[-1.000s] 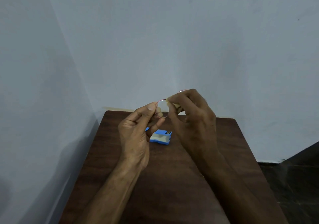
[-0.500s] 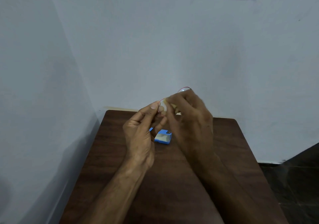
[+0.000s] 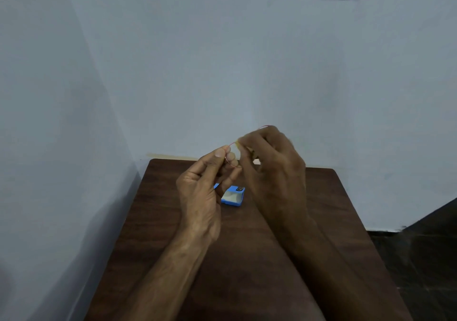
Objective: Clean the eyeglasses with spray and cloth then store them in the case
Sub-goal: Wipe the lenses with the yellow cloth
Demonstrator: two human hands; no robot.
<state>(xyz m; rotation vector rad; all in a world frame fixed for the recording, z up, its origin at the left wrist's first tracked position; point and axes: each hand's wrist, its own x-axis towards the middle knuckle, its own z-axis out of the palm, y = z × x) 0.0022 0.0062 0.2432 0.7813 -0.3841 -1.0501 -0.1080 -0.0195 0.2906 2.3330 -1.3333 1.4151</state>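
the eyeglasses (image 3: 233,155) are held raised above the table (image 3: 321,209), well clear of it, between both hands; the left rim of the thin red frame is pinched between thumb and forefinger of the left hand (image 3: 197,192); the right hand (image 3: 274,172) is curled over the other side, and a pale yellowish cloth (image 3: 239,142) appears to be pinched in its fingertips against the lens, though this part is blurred and the exact contact cannot be made out; the wiping step is judged to be in hand, with storing not yet begun; the small blue case (image 3: 232,195) appears to lie open on the table beneath the hands, apart from the glasses; no spray bottle can be seen; for the next move a light rub over each lens is called for, with the frame steadied at the rim so that the thin wire is not bent; after that the temples would have to be folded before the glasses can be lowered into the case
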